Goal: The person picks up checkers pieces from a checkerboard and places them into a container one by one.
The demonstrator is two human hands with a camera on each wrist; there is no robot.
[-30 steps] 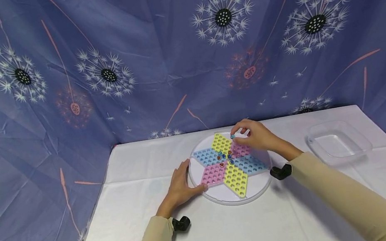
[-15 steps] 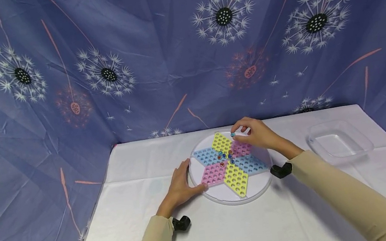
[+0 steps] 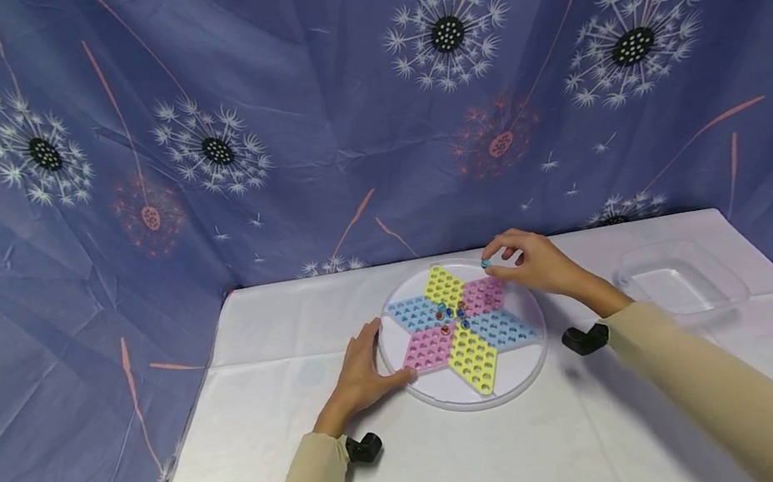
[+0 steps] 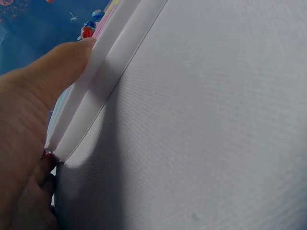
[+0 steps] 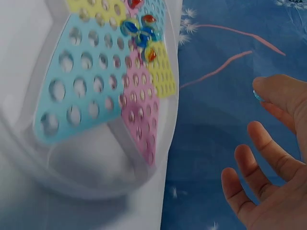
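Observation:
A round white Chinese checkers board (image 3: 516, 385) with a pink, yellow and light blue star lies on the white table. Several glass marbles (image 3: 462, 314) sit in holes around its centre, blue and orange-red ones among them. My left hand (image 3: 357, 374) rests at the board's left rim, thumb and fingers spread along it; in the left wrist view the thumb (image 4: 72, 57) lies on the rim. Just beyond the upper right rim, raised, my right hand (image 3: 538, 263) pinches a light blue marble (image 3: 485, 263) between thumb and index finger. The other right fingers are spread loosely in the right wrist view.
A clear plastic container (image 3: 682, 283) stands on the table at the right, beside the right forearm. White cloth (image 3: 278, 325) covers the table. Behind and at both sides hangs a blue curtain (image 3: 336, 114) with a dandelion print.
My right hand has moved to the right with the light blue marble, from over the board's pink and yellow points to past the rim. My left hand and the board have stayed in place.

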